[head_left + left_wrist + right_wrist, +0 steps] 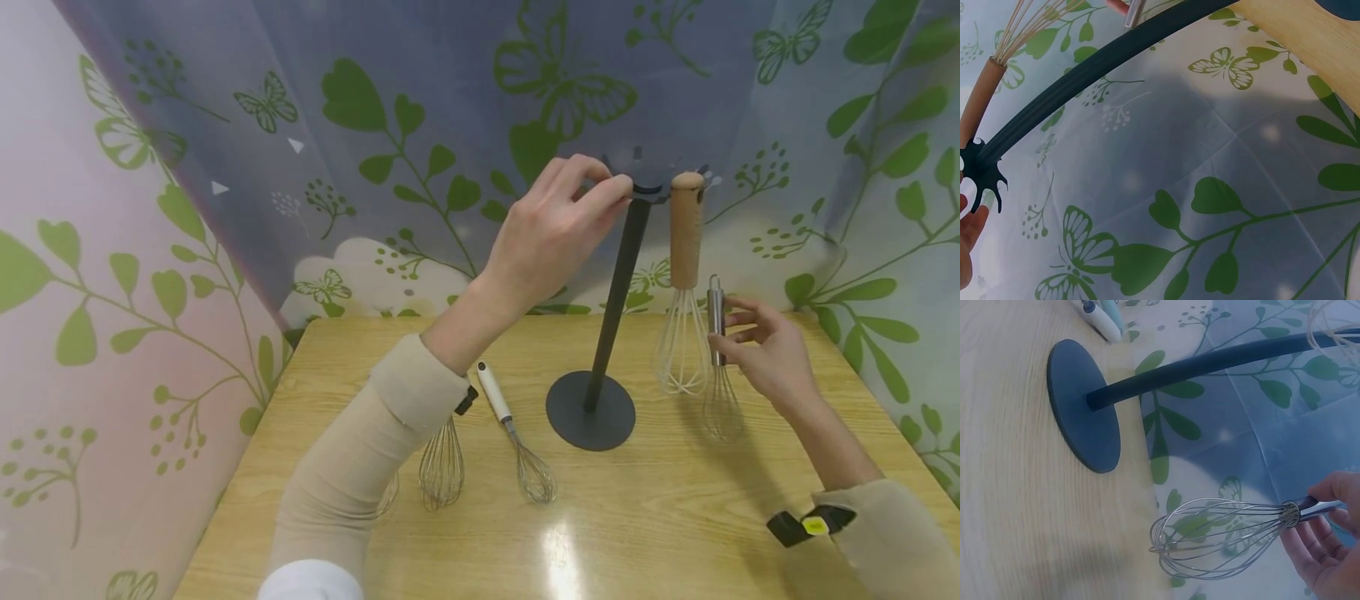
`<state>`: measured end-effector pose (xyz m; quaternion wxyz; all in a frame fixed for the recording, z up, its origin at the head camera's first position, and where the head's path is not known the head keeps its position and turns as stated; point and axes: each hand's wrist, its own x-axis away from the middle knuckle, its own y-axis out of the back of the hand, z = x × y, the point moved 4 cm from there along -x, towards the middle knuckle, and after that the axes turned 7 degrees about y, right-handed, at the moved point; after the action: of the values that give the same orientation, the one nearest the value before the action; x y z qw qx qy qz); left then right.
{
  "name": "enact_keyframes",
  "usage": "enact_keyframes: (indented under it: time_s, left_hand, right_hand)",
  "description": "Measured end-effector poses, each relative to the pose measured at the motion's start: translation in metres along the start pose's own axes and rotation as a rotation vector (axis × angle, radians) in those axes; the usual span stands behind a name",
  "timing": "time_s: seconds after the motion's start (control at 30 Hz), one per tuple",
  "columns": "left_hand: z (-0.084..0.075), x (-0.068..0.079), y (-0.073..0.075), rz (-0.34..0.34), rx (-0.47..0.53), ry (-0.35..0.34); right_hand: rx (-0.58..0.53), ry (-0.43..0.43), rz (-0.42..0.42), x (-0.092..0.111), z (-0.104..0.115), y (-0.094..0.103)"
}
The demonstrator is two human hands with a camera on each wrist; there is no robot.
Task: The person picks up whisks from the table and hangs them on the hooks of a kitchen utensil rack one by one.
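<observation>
A black utensil stand with a ring of hooks on top rises from a round base. My left hand pinches the hooked top at its left side. From a hook on the right hangs a wooden-handled whisk, its pale wires pointing down. My right hand holds a small metal whisk by its handle, thumb on one side and fingers on the other. In the right wrist view its wire loops are free of the hand. This whisk is upright, just right of and below the wooden-handled one.
On the wooden table left of the base lies a white-handled whisk. Another wire whisk lies beside it, partly behind my left sleeve, with more wires showing there. A leaf-and-butterfly patterned curtain hangs behind the table.
</observation>
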<state>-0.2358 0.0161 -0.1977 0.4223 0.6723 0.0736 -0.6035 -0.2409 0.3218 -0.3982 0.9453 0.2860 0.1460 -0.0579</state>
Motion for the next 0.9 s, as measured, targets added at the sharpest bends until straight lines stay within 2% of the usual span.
enact_keyframes:
  time_s: [0.4, 0.67, 0.9]
  left_hand:
    - [-0.001, 0.0, 0.0, -0.003, -0.006, 0.003]
    - [-0.001, 0.0, 0.001, -0.002, -0.01, 0.007]
    - [-0.001, 0.0, 0.0, -0.012, -0.016, 0.009]
  right_hand:
    - [-0.018, 0.055, -0.05, 0.001, 0.017, 0.002]
    - [0.009, 0.102, -0.085, 0.003, 0.034, 0.003]
    - [-0.02, 0.154, -0.106, 0.002, 0.045, 0.001]
